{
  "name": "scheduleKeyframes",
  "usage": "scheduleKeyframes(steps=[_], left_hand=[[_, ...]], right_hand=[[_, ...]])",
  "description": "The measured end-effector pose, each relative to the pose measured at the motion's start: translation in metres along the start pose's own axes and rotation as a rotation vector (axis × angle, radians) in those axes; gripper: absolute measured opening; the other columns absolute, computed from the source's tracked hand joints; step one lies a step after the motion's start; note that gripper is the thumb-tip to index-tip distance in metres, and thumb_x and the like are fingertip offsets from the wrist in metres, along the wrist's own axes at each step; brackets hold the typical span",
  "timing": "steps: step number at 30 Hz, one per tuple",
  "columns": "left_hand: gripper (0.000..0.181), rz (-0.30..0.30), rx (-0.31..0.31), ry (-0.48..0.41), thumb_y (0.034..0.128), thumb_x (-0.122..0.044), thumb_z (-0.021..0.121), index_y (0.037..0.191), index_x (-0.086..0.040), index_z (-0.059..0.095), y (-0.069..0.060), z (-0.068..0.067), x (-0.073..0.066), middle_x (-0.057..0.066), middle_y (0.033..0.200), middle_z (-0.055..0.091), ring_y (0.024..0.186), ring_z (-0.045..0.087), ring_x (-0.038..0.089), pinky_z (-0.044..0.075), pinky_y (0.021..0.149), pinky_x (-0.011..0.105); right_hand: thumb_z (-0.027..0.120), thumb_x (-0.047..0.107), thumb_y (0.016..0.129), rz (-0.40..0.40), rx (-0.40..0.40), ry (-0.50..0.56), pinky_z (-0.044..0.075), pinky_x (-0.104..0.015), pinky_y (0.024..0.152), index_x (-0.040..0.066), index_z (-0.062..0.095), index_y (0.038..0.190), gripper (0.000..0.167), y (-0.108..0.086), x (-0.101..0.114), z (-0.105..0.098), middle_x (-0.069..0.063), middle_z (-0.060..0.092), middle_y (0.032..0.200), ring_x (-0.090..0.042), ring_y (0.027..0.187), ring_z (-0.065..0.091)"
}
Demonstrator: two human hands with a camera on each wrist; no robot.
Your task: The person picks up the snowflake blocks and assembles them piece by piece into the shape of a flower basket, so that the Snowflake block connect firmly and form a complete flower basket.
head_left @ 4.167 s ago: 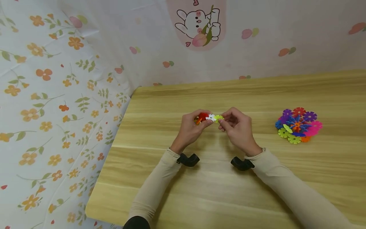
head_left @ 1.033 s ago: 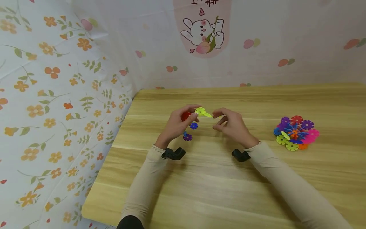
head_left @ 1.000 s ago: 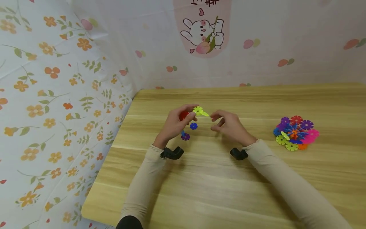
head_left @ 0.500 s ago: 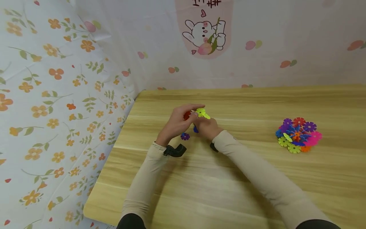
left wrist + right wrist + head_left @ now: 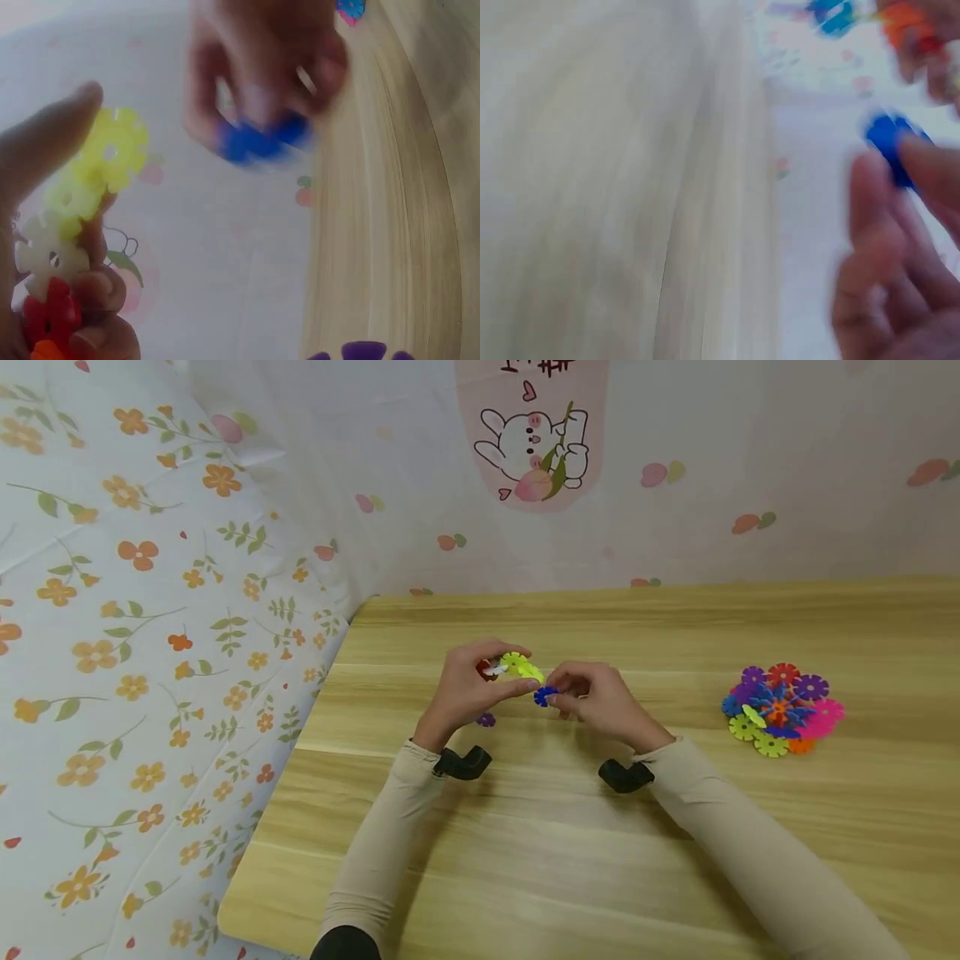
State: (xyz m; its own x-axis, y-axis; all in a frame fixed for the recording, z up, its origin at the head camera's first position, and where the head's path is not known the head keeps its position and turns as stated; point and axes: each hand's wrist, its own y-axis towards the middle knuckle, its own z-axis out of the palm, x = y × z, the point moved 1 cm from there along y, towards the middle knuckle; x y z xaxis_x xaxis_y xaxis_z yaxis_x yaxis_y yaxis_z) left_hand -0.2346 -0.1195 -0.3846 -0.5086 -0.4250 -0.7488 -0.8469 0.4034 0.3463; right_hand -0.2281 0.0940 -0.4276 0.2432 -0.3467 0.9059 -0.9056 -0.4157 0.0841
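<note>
My left hand grips a chain of notched plastic snowflake discs. Two yellow discs stick out past the thumb, followed by a white disc, a red disc and an orange one. Below this hand a purple disc shows; in the right wrist view a blue piece and purple lie beyond the orange part. My right hand pinches a loose-looking blue disc between thumb and fingers, close to the yellow end. Whether blue and yellow touch, I cannot tell; both wrist views are blurred.
A pile of multicoloured snowflake discs lies to the right on the wooden table. Behind the table hangs a printed cloth, and a floral cloth hangs along the left edge.
The right hand went left below the left hand and came back with the blue disc in its fingers. Earlier, a white disc and a single yellow disc showed between the hands; now two yellow ones show.
</note>
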Motion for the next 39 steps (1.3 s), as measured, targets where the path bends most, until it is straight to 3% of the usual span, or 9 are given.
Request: scheduleKeyframes(steps=[4, 9, 17, 21, 28, 31, 34, 36, 39], left_hand=[[0.031, 0.012, -0.023, 0.003, 0.0817, -0.023, 0.085, 0.110, -0.013, 0.077, -0.001, -0.001, 0.001, 0.002, 0.098, 0.071, 0.076, 0.054, 0.022, 0.043, 0.062, 0.023], [0.027, 0.077, 0.003, -0.055, 0.0810, -0.016, 0.085, 0.106, -0.009, 0.076, -0.001, 0.002, 0.002, 0.004, 0.098, 0.070, 0.078, 0.057, 0.017, 0.049, 0.063, 0.026], [0.025, 0.102, 0.035, -0.138, 0.0807, -0.009, 0.084, 0.104, -0.005, 0.075, -0.003, 0.007, 0.002, 0.008, 0.099, 0.069, 0.080, 0.060, 0.032, 0.049, 0.063, 0.023], [0.021, 0.087, 0.069, -0.154, 0.0866, -0.012, 0.078, 0.107, -0.006, 0.074, -0.001, 0.014, 0.002, 0.007, 0.097, 0.069, 0.077, 0.057, 0.020, 0.047, 0.062, 0.022], [0.015, 0.081, 0.137, -0.188, 0.0907, -0.011, 0.073, 0.104, -0.006, 0.073, 0.006, 0.023, -0.001, 0.008, 0.097, 0.069, 0.076, 0.056, 0.010, 0.052, 0.064, 0.021], [0.019, 0.045, 0.162, -0.175, 0.0934, -0.015, 0.071, 0.111, -0.007, 0.072, 0.009, 0.026, -0.004, 0.009, 0.104, 0.070, 0.082, 0.061, 0.011, 0.056, 0.069, 0.024], [0.032, -0.015, 0.158, -0.121, 0.0978, -0.023, 0.066, 0.127, -0.011, 0.066, 0.012, 0.025, -0.003, 0.007, 0.118, 0.070, 0.096, 0.065, 0.013, 0.058, 0.081, 0.028], [0.039, -0.067, 0.134, -0.124, 0.1012, -0.026, 0.060, 0.138, -0.014, 0.059, 0.011, 0.022, 0.002, 0.007, 0.129, 0.067, 0.111, 0.065, 0.017, 0.057, 0.093, 0.033], [0.045, -0.160, 0.122, -0.203, 0.1042, -0.024, 0.054, 0.148, -0.016, 0.047, 0.005, 0.016, 0.015, 0.012, 0.140, 0.060, 0.125, 0.060, 0.025, 0.054, 0.101, 0.044]], right_hand=[[0.069, 0.005, 0.093, -0.046, -0.189, 0.095, 0.056, -0.031, 0.057, 0.003, 0.070, 0.104, 0.011, -0.017, 0.011, -0.004, -0.020, 0.070, 0.089, -0.022, 0.065, 0.067], [0.070, 0.004, 0.092, -0.116, -0.315, 0.107, 0.054, -0.024, 0.056, 0.000, 0.070, 0.104, 0.012, -0.027, 0.018, -0.003, -0.019, 0.066, 0.083, -0.011, 0.060, 0.064], [0.072, 0.001, 0.090, -0.154, -0.378, 0.140, 0.051, -0.022, 0.051, -0.001, 0.072, 0.098, 0.009, -0.032, 0.019, 0.003, -0.011, 0.065, 0.077, -0.013, 0.056, 0.063], [0.071, -0.002, 0.089, -0.168, -0.412, 0.202, 0.052, -0.023, 0.050, -0.003, 0.070, 0.095, 0.006, -0.033, 0.019, 0.003, -0.007, 0.067, 0.076, -0.011, 0.053, 0.062], [0.071, 0.006, 0.092, -0.123, -0.360, 0.293, 0.053, -0.028, 0.053, -0.010, 0.065, 0.096, 0.017, -0.037, 0.016, -0.003, 0.007, 0.066, 0.071, -0.013, 0.053, 0.062], [0.070, 0.007, 0.093, -0.095, -0.359, 0.294, 0.054, -0.029, 0.053, -0.009, 0.063, 0.098, 0.018, -0.037, 0.015, -0.007, 0.006, 0.065, 0.071, -0.013, 0.053, 0.062], [0.067, 0.005, 0.095, -0.052, -0.371, 0.368, 0.053, -0.025, 0.053, -0.006, 0.062, 0.100, 0.014, -0.037, 0.013, -0.012, 0.005, 0.064, 0.074, -0.011, 0.054, 0.063], [0.066, 0.005, 0.095, -0.017, -0.391, 0.455, 0.051, -0.021, 0.052, -0.003, 0.061, 0.100, 0.011, -0.038, 0.011, -0.017, 0.005, 0.066, 0.074, -0.010, 0.055, 0.062], [0.066, 0.004, 0.095, 0.025, -0.431, 0.651, 0.047, -0.019, 0.050, 0.003, 0.061, 0.099, 0.007, -0.041, 0.006, -0.025, 0.004, 0.069, 0.075, -0.008, 0.055, 0.061]])
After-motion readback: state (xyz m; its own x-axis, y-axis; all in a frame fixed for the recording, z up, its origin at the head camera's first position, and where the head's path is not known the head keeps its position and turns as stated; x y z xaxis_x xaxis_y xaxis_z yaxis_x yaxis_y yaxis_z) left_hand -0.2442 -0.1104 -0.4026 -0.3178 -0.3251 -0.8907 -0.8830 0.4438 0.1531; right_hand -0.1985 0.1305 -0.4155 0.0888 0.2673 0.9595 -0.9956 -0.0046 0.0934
